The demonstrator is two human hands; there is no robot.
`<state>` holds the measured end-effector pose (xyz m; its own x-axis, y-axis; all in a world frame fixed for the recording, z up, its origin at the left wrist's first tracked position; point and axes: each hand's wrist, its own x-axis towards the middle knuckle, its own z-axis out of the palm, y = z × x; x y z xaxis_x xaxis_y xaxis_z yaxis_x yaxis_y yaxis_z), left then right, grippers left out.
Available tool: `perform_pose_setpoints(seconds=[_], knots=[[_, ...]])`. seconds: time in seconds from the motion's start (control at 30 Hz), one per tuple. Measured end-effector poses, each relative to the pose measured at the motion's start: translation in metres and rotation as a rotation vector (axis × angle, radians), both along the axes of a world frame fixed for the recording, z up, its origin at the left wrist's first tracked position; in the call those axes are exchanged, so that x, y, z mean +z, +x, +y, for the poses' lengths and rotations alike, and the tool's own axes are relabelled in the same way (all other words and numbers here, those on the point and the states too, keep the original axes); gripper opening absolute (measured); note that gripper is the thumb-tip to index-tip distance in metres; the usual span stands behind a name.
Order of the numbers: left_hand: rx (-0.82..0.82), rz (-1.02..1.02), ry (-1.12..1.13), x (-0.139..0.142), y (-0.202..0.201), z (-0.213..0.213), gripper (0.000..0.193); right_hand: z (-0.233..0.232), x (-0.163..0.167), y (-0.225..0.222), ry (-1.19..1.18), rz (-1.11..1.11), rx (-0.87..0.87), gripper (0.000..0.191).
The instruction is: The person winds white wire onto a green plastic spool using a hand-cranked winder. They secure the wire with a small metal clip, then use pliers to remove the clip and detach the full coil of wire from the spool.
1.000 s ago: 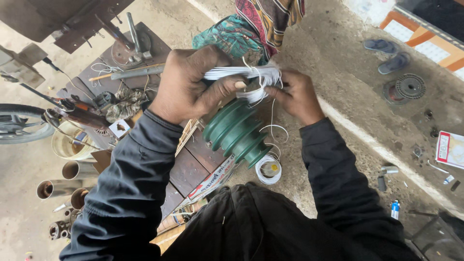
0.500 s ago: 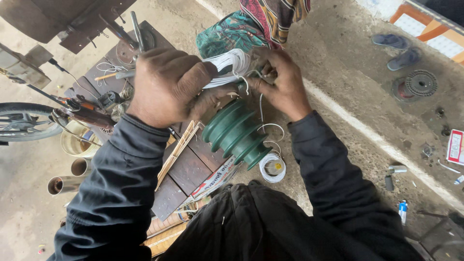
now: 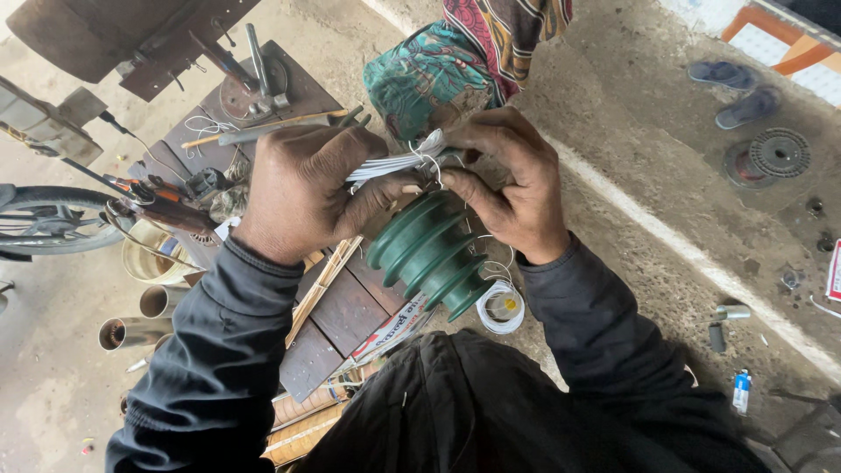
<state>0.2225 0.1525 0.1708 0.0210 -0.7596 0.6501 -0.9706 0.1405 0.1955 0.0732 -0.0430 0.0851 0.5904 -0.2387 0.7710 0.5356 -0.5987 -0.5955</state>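
At the far left edge of the frame a bicycle wheel (image 3: 44,219) shows in part, and below it a few metal pipes (image 3: 131,328) lie on the concrete floor with their open ends facing out. To the right of these, a dark wooden board (image 3: 337,311) carries a clutter of tools, among them a hammer (image 3: 263,66) in the upper left and a long metal rod (image 3: 272,130) lying across it.

The left hand (image 3: 302,188) sits left of centre, fingers clenched around a bundle of white wires (image 3: 394,162), thumb pressed along its underside. The bundle runs rightward into the right hand (image 3: 508,180), whose fingertips pinch the wires where a thin white tie loops round them. Just under both hands, at the middle of the frame, stands a green ribbed spool (image 3: 429,254), tilted down toward the right; the right hand's lower fingers touch its top. A small coil of white wire (image 3: 501,307) lies just beside the spool's lower end.

Above the hands lies a patterned cloth (image 3: 455,61). In the upper right of the frame a pair of sandals (image 3: 736,92) and a round metal disc (image 3: 771,158) rest on the floor, well apart from the hands.
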Motion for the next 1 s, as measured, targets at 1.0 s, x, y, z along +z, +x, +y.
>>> perform_pose_setpoints(seconds=[1.0], knots=[[0.003,0.065,0.207,0.009,-0.021,-0.016,0.025,-0.023,-0.102,-0.008,0.810,0.188,0.496,0.019]])
